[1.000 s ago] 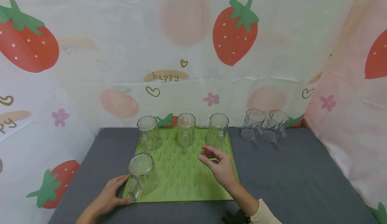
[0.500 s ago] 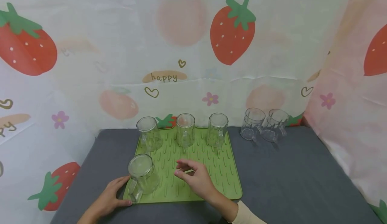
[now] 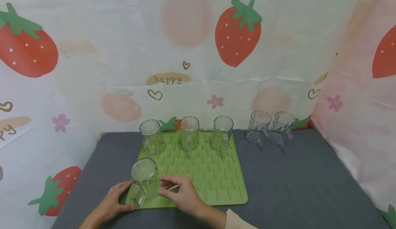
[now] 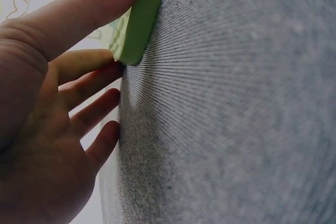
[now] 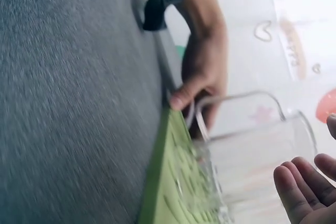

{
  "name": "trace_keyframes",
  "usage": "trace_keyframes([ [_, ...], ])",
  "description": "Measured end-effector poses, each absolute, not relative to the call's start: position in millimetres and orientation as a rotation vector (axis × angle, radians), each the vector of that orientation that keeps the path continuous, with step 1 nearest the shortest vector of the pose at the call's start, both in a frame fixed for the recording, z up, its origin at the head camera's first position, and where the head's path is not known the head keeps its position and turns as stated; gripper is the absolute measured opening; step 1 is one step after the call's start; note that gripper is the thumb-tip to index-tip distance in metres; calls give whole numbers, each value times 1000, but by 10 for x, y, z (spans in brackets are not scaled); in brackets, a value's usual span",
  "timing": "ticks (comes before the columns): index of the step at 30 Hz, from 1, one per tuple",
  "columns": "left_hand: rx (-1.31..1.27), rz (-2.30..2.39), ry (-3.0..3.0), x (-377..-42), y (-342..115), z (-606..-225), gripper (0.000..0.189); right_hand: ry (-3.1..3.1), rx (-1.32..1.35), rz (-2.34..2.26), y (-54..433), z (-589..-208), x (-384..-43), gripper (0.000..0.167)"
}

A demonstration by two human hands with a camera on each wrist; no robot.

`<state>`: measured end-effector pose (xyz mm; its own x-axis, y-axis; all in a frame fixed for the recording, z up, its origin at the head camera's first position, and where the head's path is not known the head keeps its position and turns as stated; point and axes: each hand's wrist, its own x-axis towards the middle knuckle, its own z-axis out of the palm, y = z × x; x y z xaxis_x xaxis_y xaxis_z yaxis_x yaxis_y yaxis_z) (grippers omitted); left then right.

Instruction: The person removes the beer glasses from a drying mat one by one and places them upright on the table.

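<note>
A clear glass mug (image 3: 145, 179) stands upside down at the front left of the green ribbed mat (image 3: 213, 187), its handle toward me. At that corner of the mat my left hand (image 3: 111, 199) rests with fingers spread; in the left wrist view its thumb (image 4: 100, 11) lies against the mat's edge. My right hand (image 3: 180, 193) hovers just right of this mug, fingers bent loosely and holding nothing. Whether it touches the glass I cannot tell. Three more glass mugs line the mat's back edge: left (image 3: 153, 138), middle (image 3: 190, 134) and right (image 3: 222, 134).
Two clear glass mugs, one (image 3: 259, 127) beside another (image 3: 281, 129), stand at the back right on the grey tabletop (image 3: 297, 181). Behind the table hangs a strawberry-print curtain (image 3: 198, 57). A dark band (image 5: 163, 3) is around the left wrist.
My right hand has moved left and toward me, from near the back right mug to beside the front left mug. The left hand and the mugs stay put.
</note>
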<state>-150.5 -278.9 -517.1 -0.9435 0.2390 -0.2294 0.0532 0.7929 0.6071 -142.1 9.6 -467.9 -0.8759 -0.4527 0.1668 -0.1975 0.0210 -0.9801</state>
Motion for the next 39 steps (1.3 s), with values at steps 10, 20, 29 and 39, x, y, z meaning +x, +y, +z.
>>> trace_keyframes([
  [10,233,918,2696,-1471,-2784,-5216,91,1985,-760,-1941,-154,-4795,-1303,33],
  [20,244,899,2724,-1485,-2777,-5186,89,1960,-833,-1897,-379,-4910,-1247,32],
  [29,260,882,2769,-1489,-2770,-5188,88,1975,-816,-1894,-526,-4972,-1231,33],
  [39,270,858,2814,-1477,-2764,-5211,88,2102,-861,-1856,-665,-5046,-1257,30],
])
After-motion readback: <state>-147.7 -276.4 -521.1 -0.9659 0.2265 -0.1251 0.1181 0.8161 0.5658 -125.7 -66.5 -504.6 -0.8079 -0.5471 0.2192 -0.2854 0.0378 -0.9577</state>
